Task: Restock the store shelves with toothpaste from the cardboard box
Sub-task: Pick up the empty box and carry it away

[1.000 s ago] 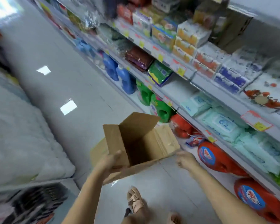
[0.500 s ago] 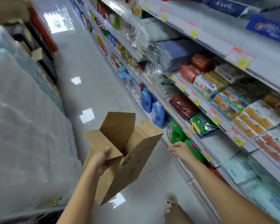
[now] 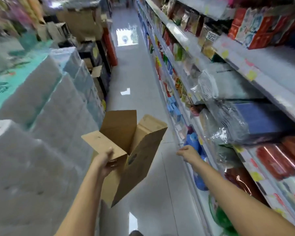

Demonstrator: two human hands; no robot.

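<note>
An open brown cardboard box hangs in the air over the aisle floor, flaps up and tilted. My left hand grips its near flap and wall from the left. Its inside looks dark, and I see no toothpaste in it. My right hand is off the box, stretched forward beside the lower shelf edge with loose fingers, holding nothing. The store shelves run along the right side, stocked with packets and boxes; the picture is blurred.
Tall stacks of plastic-wrapped paper rolls fill the left side. Further down the left stand cardboard cartons. The grey tiled aisle floor runs straight ahead between them. Blue and green detergent bottles sit on the bottom shelf.
My right hand let go of the box and moved out to the shelf side. The view swung up from the floor to look down the aisle, with the box carried by my left hand alone.
</note>
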